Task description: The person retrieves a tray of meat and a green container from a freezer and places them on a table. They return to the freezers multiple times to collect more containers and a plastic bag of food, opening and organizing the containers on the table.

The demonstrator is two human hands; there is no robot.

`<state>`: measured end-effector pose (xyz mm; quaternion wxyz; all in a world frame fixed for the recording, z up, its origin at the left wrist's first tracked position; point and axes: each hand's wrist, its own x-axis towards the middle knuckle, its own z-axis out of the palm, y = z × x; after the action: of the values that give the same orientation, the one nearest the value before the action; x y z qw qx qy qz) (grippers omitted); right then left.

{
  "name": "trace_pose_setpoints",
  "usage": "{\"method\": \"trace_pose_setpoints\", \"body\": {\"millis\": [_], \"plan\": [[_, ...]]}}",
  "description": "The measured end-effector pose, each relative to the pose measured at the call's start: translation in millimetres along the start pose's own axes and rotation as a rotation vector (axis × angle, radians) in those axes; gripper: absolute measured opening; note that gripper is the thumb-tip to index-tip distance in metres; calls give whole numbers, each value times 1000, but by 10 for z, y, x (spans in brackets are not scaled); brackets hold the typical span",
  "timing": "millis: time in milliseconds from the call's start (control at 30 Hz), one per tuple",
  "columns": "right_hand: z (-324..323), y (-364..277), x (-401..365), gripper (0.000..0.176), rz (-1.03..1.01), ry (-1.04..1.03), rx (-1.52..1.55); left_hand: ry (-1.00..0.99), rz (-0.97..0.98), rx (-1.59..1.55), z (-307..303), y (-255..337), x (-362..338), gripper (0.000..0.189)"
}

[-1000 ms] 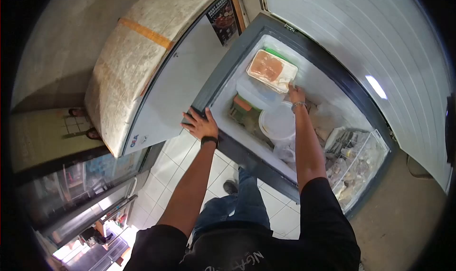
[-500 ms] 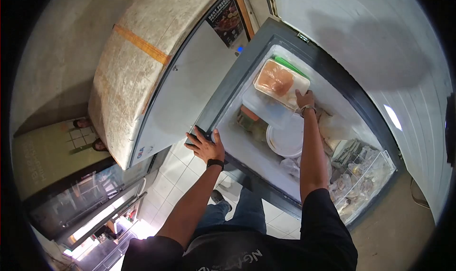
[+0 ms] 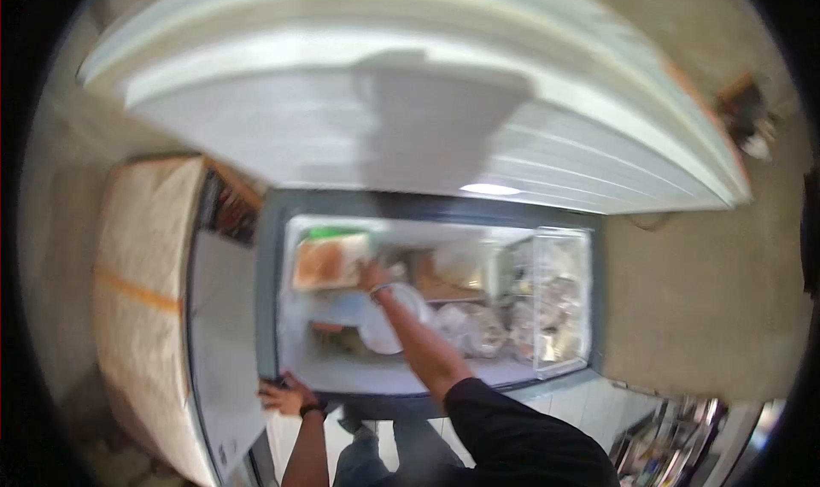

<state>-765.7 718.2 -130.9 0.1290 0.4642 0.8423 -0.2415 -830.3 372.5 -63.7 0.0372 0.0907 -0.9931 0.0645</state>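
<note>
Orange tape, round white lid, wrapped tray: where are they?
Orange tape (image 3: 138, 289): head view, middle of the strip.
Round white lid (image 3: 377, 326): head view, upper surface.
Wrapped tray (image 3: 323, 263): head view, its orange contents.

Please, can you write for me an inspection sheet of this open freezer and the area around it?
Surface: grey freezer rim, details blurred
Things: pale tray with orange contents, left end
Clutter: plastic bags beside round white lid
Hands: right hand at tray, grip unclear; left hand at front left corner, fingers spread
Cables: dark loop at right, perhaps cord; blurred
Surroundings: freezer door raised; orange-taped cabinet at left
</note>
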Motion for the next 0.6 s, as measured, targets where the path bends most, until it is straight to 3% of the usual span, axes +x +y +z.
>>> {"method": "trace_pose_setpoints", "body": {"millis": [33, 67, 233, 500, 600], "plan": [[-59, -26, -128, 51, 151, 80, 326, -26, -21, -25, -185, 57, -7, 80], [-113, -55, -263, 54, 274, 212, 662, -32, -16, -43, -258, 113, -19, 79], [-82, 58, -514, 55, 285, 374, 909, -16, -31, -55, -247, 139, -35, 81], [-93, -167, -624, 56, 375, 313, 1137, -81, -46, -49, -217, 158, -17, 83], [8, -351, -735, 57, 216, 353, 1365, -50, -42, -10, -134, 65, 30, 83]]}}
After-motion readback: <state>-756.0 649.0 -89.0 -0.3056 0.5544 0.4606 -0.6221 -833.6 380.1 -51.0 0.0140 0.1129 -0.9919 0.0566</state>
